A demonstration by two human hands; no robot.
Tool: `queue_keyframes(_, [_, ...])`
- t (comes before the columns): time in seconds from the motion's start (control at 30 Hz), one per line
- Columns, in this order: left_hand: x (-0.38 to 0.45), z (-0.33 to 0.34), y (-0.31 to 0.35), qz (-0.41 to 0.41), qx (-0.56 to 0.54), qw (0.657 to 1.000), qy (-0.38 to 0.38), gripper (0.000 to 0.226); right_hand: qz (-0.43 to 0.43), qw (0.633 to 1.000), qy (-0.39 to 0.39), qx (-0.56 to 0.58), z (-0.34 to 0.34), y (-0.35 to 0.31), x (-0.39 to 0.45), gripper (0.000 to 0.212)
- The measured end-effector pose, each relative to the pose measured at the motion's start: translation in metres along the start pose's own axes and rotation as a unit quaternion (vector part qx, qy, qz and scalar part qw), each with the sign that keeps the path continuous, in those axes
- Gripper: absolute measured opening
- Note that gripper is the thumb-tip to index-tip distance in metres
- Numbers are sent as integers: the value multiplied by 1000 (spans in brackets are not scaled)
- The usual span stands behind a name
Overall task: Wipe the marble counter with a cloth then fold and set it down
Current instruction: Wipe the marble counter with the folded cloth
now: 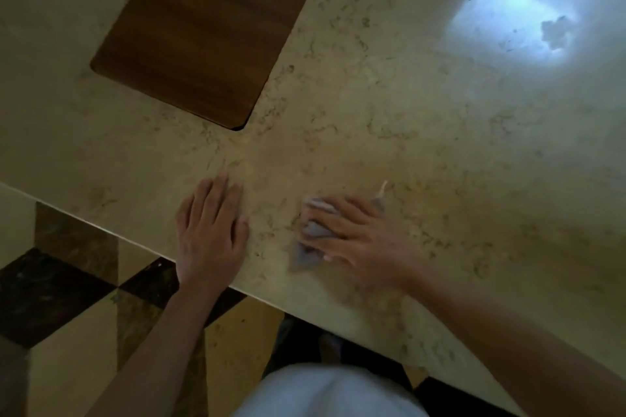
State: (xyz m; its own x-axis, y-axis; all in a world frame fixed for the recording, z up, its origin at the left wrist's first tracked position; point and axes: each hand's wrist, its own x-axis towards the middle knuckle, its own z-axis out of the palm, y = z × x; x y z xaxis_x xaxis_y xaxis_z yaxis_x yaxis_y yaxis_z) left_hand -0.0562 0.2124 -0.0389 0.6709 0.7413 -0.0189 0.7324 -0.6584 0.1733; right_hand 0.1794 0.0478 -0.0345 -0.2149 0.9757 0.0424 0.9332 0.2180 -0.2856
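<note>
On one marble counter (406,129), near its front edge: left hand (211,230) flat, fingers relaxed; right hand (355,240) pressing one cloth (310,247), fingers straight; one wooden board (206,30) beyond; open room rightward.

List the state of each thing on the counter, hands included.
right hand: fingers spread, pressing the cloth.
cloth: bunched, not folded, on the counter.
left hand: flat on the counter, holding nothing.
wooden board: lying flat, untouched.
counter: smudge showing in the bright reflection.

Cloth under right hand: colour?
The cloth looks plain pale grey, slightly purplish, under the right hand; head view, somewhat blurred.
</note>
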Motion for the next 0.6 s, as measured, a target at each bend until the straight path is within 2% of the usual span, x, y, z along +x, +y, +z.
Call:
queue_keyframes(0.07, [0,1,1,2,3,1000,-4,53,109,992,39,-55,-16,68,-6,43])
queue_keyframes(0.17, [-3,6,0,-10,8,1000,-19,53,330,939,73,-61,-53,166,23,49])
queue_keyframes(0.23, [-6,8,3,-20,6,999,-24,52,384,919,78,-41,-56,177,53,49])
queue_keyframes(0.3, [-8,8,12,-63,-7,998,-15,49,349,933,74,-48,-42,139,70,48])
queue_keyframes(0.4, [-21,6,46,-160,-68,984,20,42,162,985,49,-15,-8,43,38,45])
queue_keyframes(0.47, [-35,8,81,-151,-91,984,29,41,39,999,-1,13,2,-9,-21,43])
queue_keyframes(0.53, [-47,14,118,-96,-86,992,16,44,-31,999,-24,29,-5,-10,-84,39])
queue_keyframes(0.57, [-50,18,136,-74,-83,994,-4,48,-30,999,-22,26,-15,15,-105,38])
queue_keyframes(0.6, [-50,22,151,-64,-76,995,-27,52,12,1000,2,9,-25,49,-118,36])
